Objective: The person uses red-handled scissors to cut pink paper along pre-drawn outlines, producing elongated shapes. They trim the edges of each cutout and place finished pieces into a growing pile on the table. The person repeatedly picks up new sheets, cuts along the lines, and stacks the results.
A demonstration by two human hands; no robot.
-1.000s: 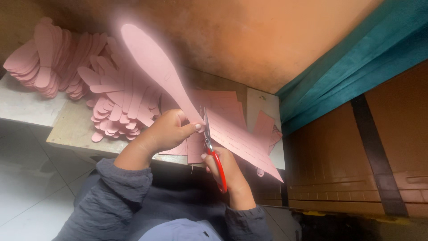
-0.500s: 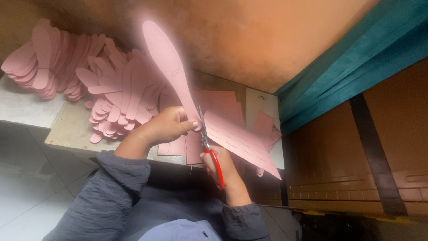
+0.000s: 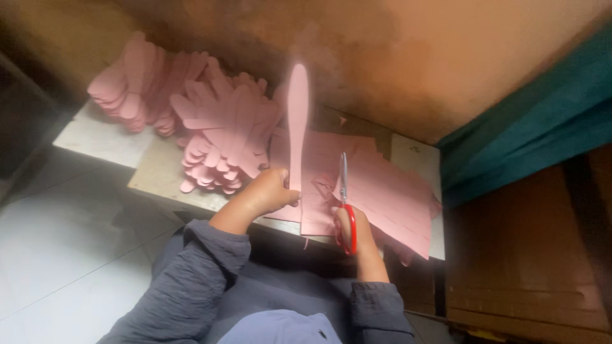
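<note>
Both hands work over the edge of a low pale table (image 3: 102, 137) set against a brown wall (image 3: 446, 57). Largest on it is the pink sheet (image 3: 389, 191), lying flat and overhanging the near edge so the blades can reach it. Behind, to the left, a heap of cut pink shapes (image 3: 217, 140) is piled out of the way, fanned loosely against the wall. From the sheet a long pink strip (image 3: 298, 121) with a rounded top stands upright, lifted clear so its outline stays visible. The left hand (image 3: 268, 193) is closed around the strip's lower end, pinching it steady. The right hand (image 3: 354, 229) has its fingers through the red handles of the scissors (image 3: 344, 204), blades pointing away into the sheet and nearly together.
</note>
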